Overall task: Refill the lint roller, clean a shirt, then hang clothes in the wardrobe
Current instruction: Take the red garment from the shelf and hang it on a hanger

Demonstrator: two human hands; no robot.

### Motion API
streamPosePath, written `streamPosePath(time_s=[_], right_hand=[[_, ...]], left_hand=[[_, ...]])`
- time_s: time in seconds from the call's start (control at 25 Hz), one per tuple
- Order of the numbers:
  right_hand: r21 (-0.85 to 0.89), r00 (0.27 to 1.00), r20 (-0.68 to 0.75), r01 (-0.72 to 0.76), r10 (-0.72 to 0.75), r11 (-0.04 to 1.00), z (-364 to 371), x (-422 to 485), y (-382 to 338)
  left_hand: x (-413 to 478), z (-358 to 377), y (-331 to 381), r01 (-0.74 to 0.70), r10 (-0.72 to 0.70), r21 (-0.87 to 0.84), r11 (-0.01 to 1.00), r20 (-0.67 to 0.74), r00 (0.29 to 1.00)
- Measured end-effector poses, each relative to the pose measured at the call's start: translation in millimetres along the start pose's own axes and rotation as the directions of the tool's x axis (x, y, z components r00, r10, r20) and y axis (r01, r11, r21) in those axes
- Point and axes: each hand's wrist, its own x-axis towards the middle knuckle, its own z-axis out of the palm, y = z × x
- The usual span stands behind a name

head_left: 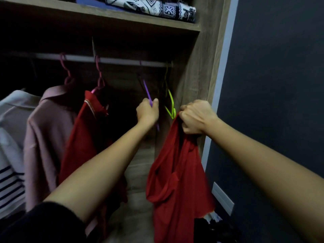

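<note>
My left hand (148,111) grips a purple hanger (147,91) that hangs from the wardrobe rail (122,60). My right hand (196,116) grips a bunched red garment (177,172), which droops below my fist. A green hanger (171,102) hangs on the rail between my two hands, close to the top of the red garment. The lint roller is not in view.
On the rail to the left hang a red shirt (82,134), a pink shirt (45,130) and a white striped garment (8,137). Folded patterned cloth (157,7) lies on the shelf above. The wardrobe's wooden side wall (198,71) stands right of my hands; a dark wall is beyond.
</note>
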Motion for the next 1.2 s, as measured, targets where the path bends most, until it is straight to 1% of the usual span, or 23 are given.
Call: streamPosePath(time_s=[0.16,0.24,0.28,0.36,0.4,0.48,0.52,0.56,0.64,0.68,0.84,0.92,0.96,1.0,1.08,1.12,1.16,1.2], right_hand=[[0.044,0.999,0.011,-0.037,0.037,0.998,3.6,2.2,-0.9],[0.089,0.997,0.001,-0.081,0.081,0.993,1.7,4.4,-5.0],[0.161,0.992,0.016,-0.127,0.126,0.979,-0.1,6.2,-7.0],[0.356,0.971,0.116,-0.238,0.21,0.904,-3.1,10.2,-5.9],[0.446,0.963,0.166,-0.266,0.213,0.855,-5.7,11.6,-8.1],[0.601,0.96,0.208,-0.278,0.19,0.749,-10.4,11.1,-11.7],[0.661,0.959,0.214,-0.284,0.188,0.694,-13.8,8.4,-14.9],[0.692,0.959,0.216,-0.285,0.186,0.664,-18.8,3.5,-19.2],[0.703,0.971,0.18,-0.238,0.156,0.67,-28.8,-2.8,-26.2],[0.696,0.971,0.186,-0.238,0.15,0.678,-36.4,-4.5,-29.5],[0.642,0.952,0.231,-0.305,0.201,0.704,-63.8,-12.2,-37.0],[0.627,0.941,0.256,-0.336,0.222,0.702,-76.1,-20.7,-40.2],[0.643,0.945,0.249,-0.325,0.212,0.694,-84.8,-24.4,-46.6],[0.669,0.96,0.22,-0.279,0.175,0.689,-95.3,-25.5,-56.4],[0.705,0.991,0.125,-0.124,0.05,0.698,-122.9,-24.3,-87.2],[0.711,0.997,0.081,-0.061,0.006,0.701,-137.1,-24.1,-103.6],[0.716,0.999,0.038,-0.021,-0.009,0.698,-148.2,-25.1,-117.1],[0.689,1.0,-0.02,0.012,0.003,0.725,-156.8,-28.4,-127.3]], left_hand=[[-77.4,-63.3,-76.1,-0.058,0.057,0.002,0.998,-0.134,0.989],[-101.6,-103.2,-108.3,-0.105,0.109,0.037,0.994,-0.131,0.985],[-109.4,-123.1,-119.5,-0.155,0.162,0.069,0.986,-0.108,0.981],[-116.2,-156.9,-134.7,-0.255,0.262,0.089,0.963,-0.065,0.963],[-119.5,-174.7,-140.3,-0.277,0.281,0.074,0.958,-0.058,0.958],[-124.1,-206.9,-152.7,-0.311,0.314,0.053,0.949,-0.058,0.948],[-127.6,-220.6,-158.1,-0.336,0.339,0.055,0.94,-0.052,0.939],[-132.2,-233.1,-162.1,-0.36,0.363,0.065,0.931,-0.038,0.931],[-141.3,-251.7,-167.8,-0.397,0.4,0.089,0.914,-0.024,0.916],[-144.5,-258.0,-170.2,-0.407,0.411,0.099,0.908,-0.029,0.911],[-152.4,-283.4,-183.5,-0.411,0.421,0.133,0.902,-0.057,0.905],[-158.6,-292.7,-189.5,-0.468,0.48,0.168,0.868,-0.035,0.877],[-163.2,-293.4,-189.6,-0.508,0.52,0.189,0.84,-0.014,0.854],[-167.4,-290.2,-187.2,-0.542,0.553,0.205,0.815,0.007,0.833],[-173.7,-280.1,-172.8,-0.591,0.601,0.213,0.778,0.025,0.799],[-176.3,-274.5,-164.4,-0.606,0.616,0.204,0.769,0.022,0.788],[-179.4,-269.0,-157.7,-0.608,0.616,0.181,0.773,0.01,0.787],[-182.4,-265.7,-153.1,-0.598,0.607,0.156,0.786,-0.015,0.794]])
